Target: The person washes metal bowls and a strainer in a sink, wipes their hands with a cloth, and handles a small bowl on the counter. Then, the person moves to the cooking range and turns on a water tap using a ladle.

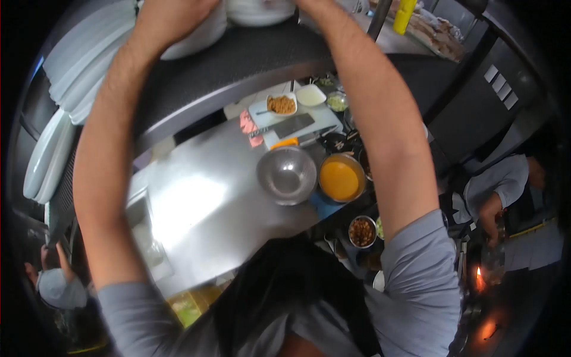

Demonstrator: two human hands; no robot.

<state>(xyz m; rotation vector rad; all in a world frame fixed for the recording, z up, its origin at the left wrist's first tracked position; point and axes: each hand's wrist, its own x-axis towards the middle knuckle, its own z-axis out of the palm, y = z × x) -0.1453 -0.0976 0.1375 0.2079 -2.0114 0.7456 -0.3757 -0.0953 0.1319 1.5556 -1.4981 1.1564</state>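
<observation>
Both my arms reach up to a dark shelf at the top of the head view. My left hand [175, 21] is beside a stack of white bowls [259, 11]; its fingers are cut off by the frame edge. On the other side of the bowls is my right hand, of which only the wrist part [312, 7] shows. Below, an empty metal bowl [286, 176] rests on the steel counter [202, 184], beside a pot of orange liquid [341, 178]. A wide-bladed knife [292, 125] lies on a white cutting board [327, 117].
Stacked white plates [89, 53] stand on the shelf [250, 53] at the left. Small containers of food [281, 105] sit behind the knife. A person [496, 187] works near a flame [479, 276] at the right; another person [59, 285] is at the lower left.
</observation>
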